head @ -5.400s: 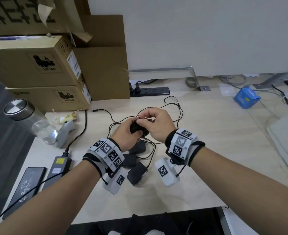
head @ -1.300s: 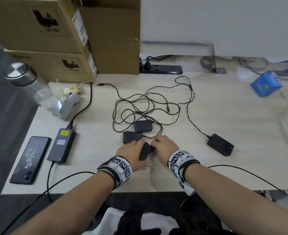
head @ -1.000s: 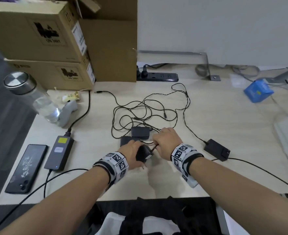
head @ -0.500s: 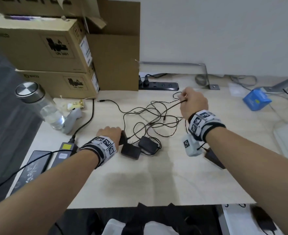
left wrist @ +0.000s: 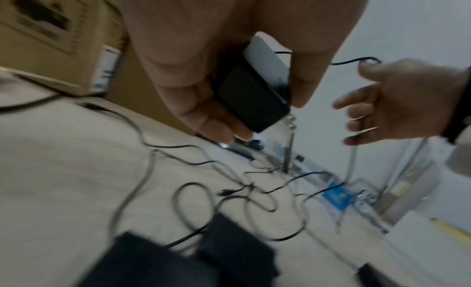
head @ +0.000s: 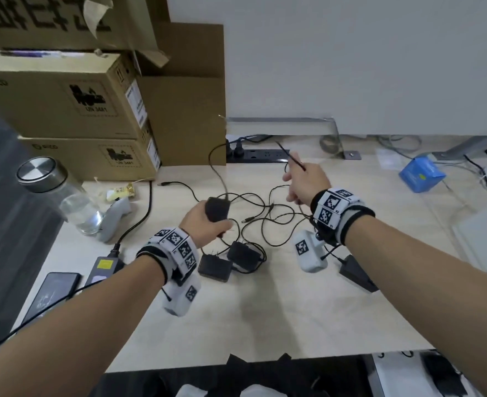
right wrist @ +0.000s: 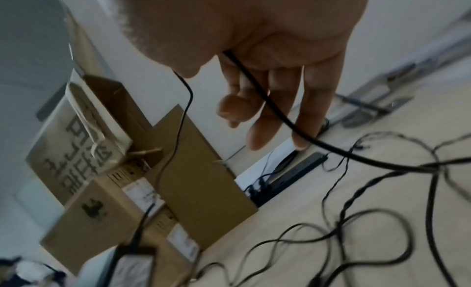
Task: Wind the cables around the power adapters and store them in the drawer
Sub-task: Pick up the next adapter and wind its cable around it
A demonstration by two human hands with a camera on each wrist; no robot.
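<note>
My left hand [head: 200, 222] grips a black power adapter [head: 216, 209] and holds it above the table; the left wrist view shows the adapter [left wrist: 249, 98] between thumb and fingers. Its thin cable [head: 216, 167] arcs up and over to my right hand [head: 301, 180], which pinches the cable near its end. In the right wrist view the cable [right wrist: 254, 86] runs across the loosely spread fingers. Two more black adapters [head: 215, 267] [head: 242, 253] lie below a tangle of cables [head: 265, 222]. Another adapter [head: 357, 272] lies under my right wrist. No drawer is in view.
Stacked cardboard boxes [head: 64, 104] stand at the back left, with a power strip [head: 261, 156] along the wall. A water bottle [head: 61, 196], a laptop power brick [head: 104, 265] and a phone [head: 53, 290] sit at the left. A blue box [head: 421, 174] is at the right.
My left hand has lifted its adapter off the table and moved it right. My right hand still holds the cable, now drawn up in an arc between both hands.
</note>
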